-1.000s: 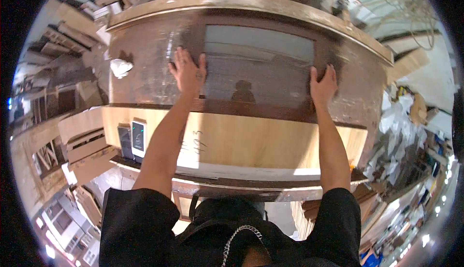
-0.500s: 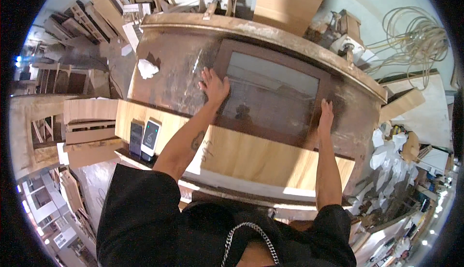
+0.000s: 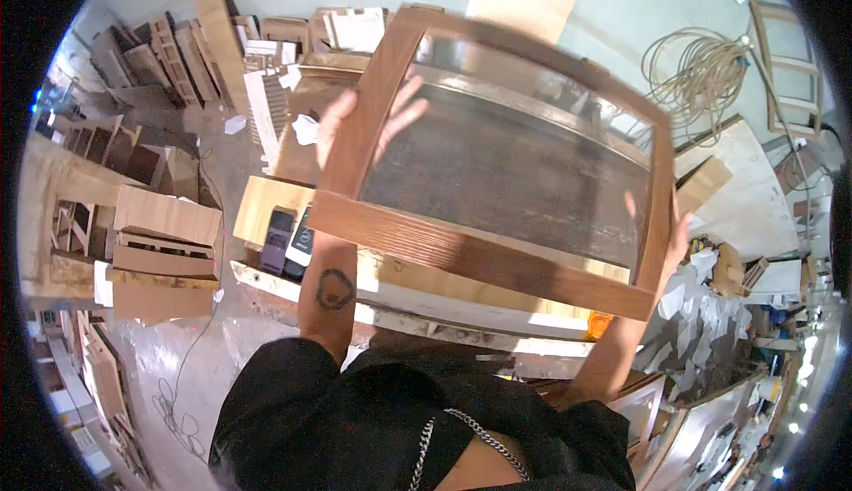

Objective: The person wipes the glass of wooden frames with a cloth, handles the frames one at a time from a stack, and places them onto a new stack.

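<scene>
A brown wooden cabinet door with a clear glass pane (image 3: pixel 453 247) is held up above the workbench (image 3: pixel 306 105), tilted toward me. My left hand (image 3: pixel 335 127) is wrapped round the frame's left side. Its fingers reach behind and show spread through the glass, with the palm edge outside. On the opposite side, my right hand (image 3: pixel 676 244) grips the frame's lower right part. One of its fingertips shows blurred through the pane. The door hides much of the bench top behind it.
Along the bench's near edge lies a pale wood board (image 3: pixel 257 207), with a dark phone (image 3: pixel 278 238) and a white device (image 3: pixel 301 247) on it. An orange object (image 3: pixel 598 324) sits near my right forearm. Coiled hose (image 3: pixel 697 74) hangs at the far right; crumpled paper (image 3: pixel 688 318) lies below.
Both hands have lifted the glass door off the bench and tilted it up toward me. Half a second ago it lay flat with my hands at its sides.
</scene>
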`<state>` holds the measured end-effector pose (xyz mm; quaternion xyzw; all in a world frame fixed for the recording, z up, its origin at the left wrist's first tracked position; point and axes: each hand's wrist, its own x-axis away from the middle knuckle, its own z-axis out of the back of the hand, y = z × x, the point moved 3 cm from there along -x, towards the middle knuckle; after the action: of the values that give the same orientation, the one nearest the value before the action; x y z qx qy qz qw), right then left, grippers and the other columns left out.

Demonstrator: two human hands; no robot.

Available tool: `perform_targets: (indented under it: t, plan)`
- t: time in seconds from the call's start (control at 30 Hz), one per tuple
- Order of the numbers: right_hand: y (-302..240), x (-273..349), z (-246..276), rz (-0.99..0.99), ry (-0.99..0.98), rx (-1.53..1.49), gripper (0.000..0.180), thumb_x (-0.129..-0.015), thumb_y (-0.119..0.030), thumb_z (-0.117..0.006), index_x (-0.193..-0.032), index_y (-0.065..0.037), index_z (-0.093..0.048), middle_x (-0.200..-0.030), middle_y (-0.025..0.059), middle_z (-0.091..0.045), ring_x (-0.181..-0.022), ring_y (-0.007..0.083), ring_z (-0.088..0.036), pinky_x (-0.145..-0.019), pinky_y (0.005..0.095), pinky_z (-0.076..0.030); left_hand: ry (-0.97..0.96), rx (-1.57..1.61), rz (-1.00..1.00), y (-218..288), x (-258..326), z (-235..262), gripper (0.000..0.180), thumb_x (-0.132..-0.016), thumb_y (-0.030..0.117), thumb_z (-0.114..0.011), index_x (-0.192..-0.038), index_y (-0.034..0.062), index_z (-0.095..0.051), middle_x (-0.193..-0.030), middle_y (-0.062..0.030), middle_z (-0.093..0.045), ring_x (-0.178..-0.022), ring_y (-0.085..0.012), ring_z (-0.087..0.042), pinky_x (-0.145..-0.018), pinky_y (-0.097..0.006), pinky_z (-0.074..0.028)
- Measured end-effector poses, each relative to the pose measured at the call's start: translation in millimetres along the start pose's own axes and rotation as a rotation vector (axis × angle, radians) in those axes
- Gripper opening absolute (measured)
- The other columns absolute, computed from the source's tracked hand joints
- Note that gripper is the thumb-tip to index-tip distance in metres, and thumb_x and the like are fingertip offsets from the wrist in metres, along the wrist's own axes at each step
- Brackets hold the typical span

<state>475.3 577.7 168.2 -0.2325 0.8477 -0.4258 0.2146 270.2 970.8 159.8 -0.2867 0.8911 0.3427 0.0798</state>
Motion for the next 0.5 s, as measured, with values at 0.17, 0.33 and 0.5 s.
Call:
perform_targets:
  t: [0.17, 0.33, 0.5]
  plan:
    - [-17, 117, 18, 0.039, -0.019, 0.087, 0.059, -0.094, -0.028, -0.050, -0.143, -0.007, -0.024, -0.144, 0.0165, -0.035, -0.119, 0.0284, -0.051, -0.077, 0.0375, -0.057, -0.225, 0.208, 0.012, 35, 54, -49, 0.073, -0.087, 0.033, -0.047, -0.143, -0.0034, -0.019, -0.148, -0.0226, -0.024, -0.139, -0.0378, -0.018, -0.108, -0.062, -0.020]
    - [0, 207, -12, 0.197, 0.112, -0.023, 0.050, -0.097, -0.027, -0.045, -0.140, -0.007, -0.029, -0.136, 0.0101, -0.046, -0.110, 0.0207, -0.055, -0.070, 0.0292, -0.054, -0.228, 0.110, 0.122, 89, 93, -125, 0.072, -0.087, 0.032, -0.047, -0.144, -0.0016, -0.019, -0.148, -0.0221, -0.023, -0.138, -0.0380, -0.019, -0.107, -0.062, -0.023]
    - [6, 299, -28, 0.524, 0.900, 0.220, 0.056, -0.097, -0.036, -0.043, -0.143, -0.007, -0.029, -0.144, 0.0115, -0.033, -0.122, 0.0235, -0.041, -0.098, 0.0373, -0.040, -0.433, 0.104, 0.235, 66, 115, -201, 0.072, -0.087, 0.029, -0.048, -0.145, 0.0024, -0.015, -0.148, -0.0204, -0.024, -0.136, -0.0350, -0.024, -0.106, -0.056, -0.027]
